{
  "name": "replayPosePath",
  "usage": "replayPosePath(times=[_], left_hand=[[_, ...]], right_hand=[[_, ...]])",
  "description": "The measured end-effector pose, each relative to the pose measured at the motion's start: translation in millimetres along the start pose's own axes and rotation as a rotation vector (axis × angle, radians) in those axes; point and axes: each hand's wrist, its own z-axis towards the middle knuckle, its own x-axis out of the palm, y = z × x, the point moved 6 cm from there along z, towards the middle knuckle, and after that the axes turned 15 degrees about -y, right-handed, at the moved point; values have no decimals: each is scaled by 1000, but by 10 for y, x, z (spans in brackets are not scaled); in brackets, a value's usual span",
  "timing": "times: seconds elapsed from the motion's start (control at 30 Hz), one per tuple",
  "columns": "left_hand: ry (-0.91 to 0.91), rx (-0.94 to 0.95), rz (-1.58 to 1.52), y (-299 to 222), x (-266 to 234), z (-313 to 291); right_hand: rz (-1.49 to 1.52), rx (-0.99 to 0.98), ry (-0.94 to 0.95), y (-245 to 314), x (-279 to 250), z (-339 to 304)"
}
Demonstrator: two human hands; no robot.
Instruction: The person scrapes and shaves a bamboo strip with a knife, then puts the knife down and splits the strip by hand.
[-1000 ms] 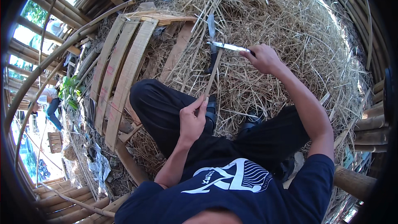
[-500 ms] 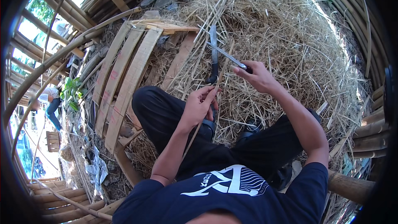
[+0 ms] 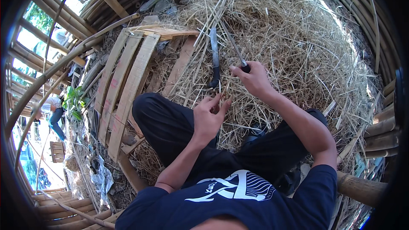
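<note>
In my right hand (image 3: pixel 256 80) is a knife with a black handle (image 3: pixel 245 67), fingers wrapped around it. Its narrow blade (image 3: pixel 232 41) points up and away over the straw. My left hand (image 3: pixel 208 118) is to its left, above my bent knee, thumb and fingers pinched together. A short bit of a thin bamboo strip (image 3: pixel 220 87) shows at these fingertips; the rest of it is hidden or seen end-on. Just beyond my left hand a machete (image 3: pixel 214 51) with a dark handle lies on the straw, touching neither hand.
Long thin bamboo strips (image 3: pixel 218 10) lie on the straw (image 3: pixel 298 55) near the machete's tip. A slatted wooden pallet (image 3: pixel 133 86) leans at left. Bamboo rails (image 3: pixel 70 42) enclose the place. Another person (image 3: pixel 55 113) is far off at left.
The long strip that stretched past my left hand no longer shows at length. My right hand has moved slightly left with the knife, whose blade has swung to point more steeply away.
</note>
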Motion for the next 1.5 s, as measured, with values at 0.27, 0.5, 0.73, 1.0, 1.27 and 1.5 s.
replayPosePath(times=[0.27,0.5,0.73,1.0,1.27,1.5], left_hand=[[32,-129,-143,127,67,25],[386,-449,-488,-73,201,313],[266,-418,-616,105,143,474],[245,-417,-602,118,201,472],[180,-306,-503,141,198,487],[142,-260,-481,94,147,491]], right_hand=[[-13,2,53,11,-15,1],[86,-4,337,204,51,-154],[-230,-303,328,510,-115,-232],[-493,-594,184,311,-99,-151],[-559,-592,195,290,-77,-108],[-541,-677,140,294,-74,-30]])
